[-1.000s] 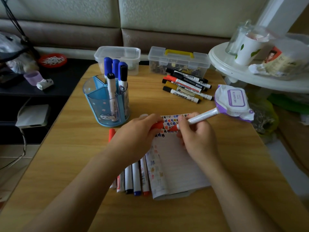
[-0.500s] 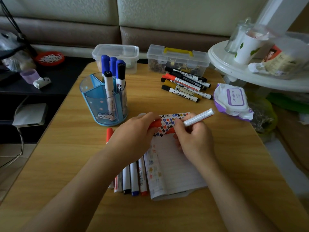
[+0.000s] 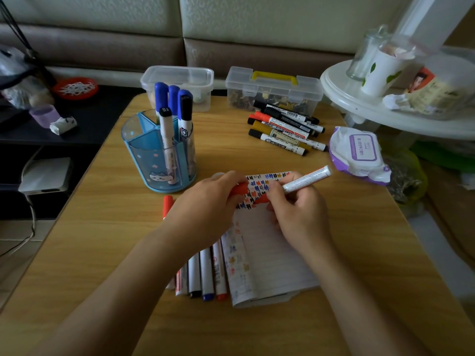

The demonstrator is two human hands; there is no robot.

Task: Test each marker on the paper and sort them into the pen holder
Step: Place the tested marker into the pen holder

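Right hand [image 3: 295,217] grips marker [image 3: 305,179] — tip down-left on paper [image 3: 270,253], tail up-right — left hand [image 3: 205,209] pinches red cap [image 3: 239,188]

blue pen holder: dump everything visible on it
The pen holder is a round, translucent blue plastic tub, split by inner walls into compartments, with a cartoon animal printed low on its front. It stands upright on the wooden table, left of and beyond the paper. Blue- and black-capped markers stand in its right side. Only table and markers touch it.

The left hand [image 3: 205,209] and right hand [image 3: 300,214] are bare, as are both forearms, unsleeved to the frame's edge.
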